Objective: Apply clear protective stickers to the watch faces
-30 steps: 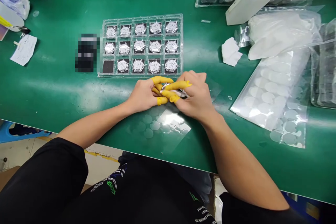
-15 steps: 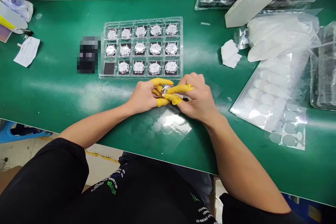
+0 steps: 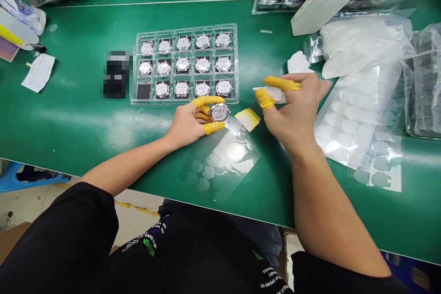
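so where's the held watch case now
In the head view, the watch case is near the centre, held in the left hand, just below the clear tray in the picture and left of the yellow and white square.

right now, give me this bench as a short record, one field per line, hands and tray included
left hand: holds a round silver metal watch case, marked face showing
right hand: apart from that watch case; thin white piece at its fingertips, grip unclear
container: rectangular clear plastic tray, three rows of five pockets
tray contents: fourteen round silver watch cases; near-left pocket shows a black square pad
between hands: small yellow-and-white piece
in front: clear plastic sheet with round translucent discs
back right: white plastic bottle
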Demonstrator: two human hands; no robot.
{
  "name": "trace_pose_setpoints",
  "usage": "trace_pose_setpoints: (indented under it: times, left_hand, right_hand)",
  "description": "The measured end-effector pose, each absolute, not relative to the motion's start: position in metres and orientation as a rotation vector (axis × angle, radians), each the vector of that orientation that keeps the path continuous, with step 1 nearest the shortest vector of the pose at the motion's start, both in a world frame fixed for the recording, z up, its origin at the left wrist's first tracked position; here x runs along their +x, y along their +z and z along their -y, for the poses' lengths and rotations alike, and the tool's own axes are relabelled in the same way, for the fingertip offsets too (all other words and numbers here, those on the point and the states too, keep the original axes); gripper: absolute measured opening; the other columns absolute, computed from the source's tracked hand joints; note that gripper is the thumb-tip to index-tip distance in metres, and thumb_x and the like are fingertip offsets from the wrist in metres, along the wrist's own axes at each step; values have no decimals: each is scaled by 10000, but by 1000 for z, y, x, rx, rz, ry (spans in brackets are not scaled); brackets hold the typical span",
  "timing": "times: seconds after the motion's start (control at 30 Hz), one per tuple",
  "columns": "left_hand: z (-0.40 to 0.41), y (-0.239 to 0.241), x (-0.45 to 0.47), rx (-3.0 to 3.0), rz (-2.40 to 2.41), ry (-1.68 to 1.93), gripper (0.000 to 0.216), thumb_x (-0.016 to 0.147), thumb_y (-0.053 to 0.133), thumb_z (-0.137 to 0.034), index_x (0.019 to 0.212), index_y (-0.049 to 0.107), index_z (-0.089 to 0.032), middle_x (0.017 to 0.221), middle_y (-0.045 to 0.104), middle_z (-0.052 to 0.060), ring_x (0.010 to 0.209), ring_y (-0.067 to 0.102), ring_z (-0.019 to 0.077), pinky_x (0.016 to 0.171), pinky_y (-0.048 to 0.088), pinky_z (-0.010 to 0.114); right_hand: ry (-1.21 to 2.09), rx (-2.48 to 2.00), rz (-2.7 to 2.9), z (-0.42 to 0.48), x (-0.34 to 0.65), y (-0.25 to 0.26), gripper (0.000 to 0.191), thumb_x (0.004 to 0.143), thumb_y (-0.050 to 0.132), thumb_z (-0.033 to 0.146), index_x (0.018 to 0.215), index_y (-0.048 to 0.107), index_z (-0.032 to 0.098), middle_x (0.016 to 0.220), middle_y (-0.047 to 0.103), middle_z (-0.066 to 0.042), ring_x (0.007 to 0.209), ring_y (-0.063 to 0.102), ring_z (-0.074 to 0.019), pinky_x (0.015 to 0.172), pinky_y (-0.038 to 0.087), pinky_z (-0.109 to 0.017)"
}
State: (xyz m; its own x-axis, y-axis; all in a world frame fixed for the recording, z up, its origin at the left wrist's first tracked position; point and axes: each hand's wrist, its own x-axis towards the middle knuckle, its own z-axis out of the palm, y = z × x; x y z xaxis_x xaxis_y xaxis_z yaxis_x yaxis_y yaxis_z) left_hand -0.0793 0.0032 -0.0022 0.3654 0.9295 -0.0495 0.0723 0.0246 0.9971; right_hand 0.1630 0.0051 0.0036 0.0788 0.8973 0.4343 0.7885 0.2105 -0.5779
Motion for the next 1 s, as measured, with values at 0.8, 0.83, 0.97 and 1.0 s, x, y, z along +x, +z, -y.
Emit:
trace_pose_setpoints:
  times: [0.8, 0.83, 0.97, 1.0]
  left_hand:
    - [-3, -6, -80, 1513, -915, 938, 572, 712, 901, -298, 1262, 768, -212, 1077, 820, 37, 941, 769, 161, 1005, 668, 374]
    - [-3, -6, -80, 1521, -917, 938, 565, 715, 898, -295, 1259, 770, -213, 1086, 821, 36, 947, 770, 163, 1013, 667, 379]
    - [-3, -6, -80, 1547, -931, 946, 546, 724, 891, -294, 1253, 778, -225, 1130, 824, 34, 972, 774, 172, 1024, 668, 392]
    - [-3, -6, -80, 1553, -931, 947, 545, 722, 892, -293, 1251, 780, -226, 1132, 825, 33, 972, 775, 173, 1023, 669, 393]
  right_hand:
    - [983, -1572, 1812, 11, 168, 40, 277, 806, 800, 456, 938, 787, 212, 933, 784, -84, 870, 732, -253, 829, 617, -445]
    - [993, -1569, 1813, 11, 168, 40, 297, 806, 802, 467, 960, 787, 214, 929, 784, -81, 861, 730, -250, 827, 616, -445]
    - [1055, -1541, 1819, 11, 168, 39, 375, 790, 815, 530, 975, 774, 206, 961, 793, -86, 840, 729, -241, 794, 620, -423]
    - [1051, -1545, 1824, 11, 168, 38, 376, 790, 815, 542, 948, 769, 203, 972, 792, -92, 839, 730, -242, 784, 619, -420]
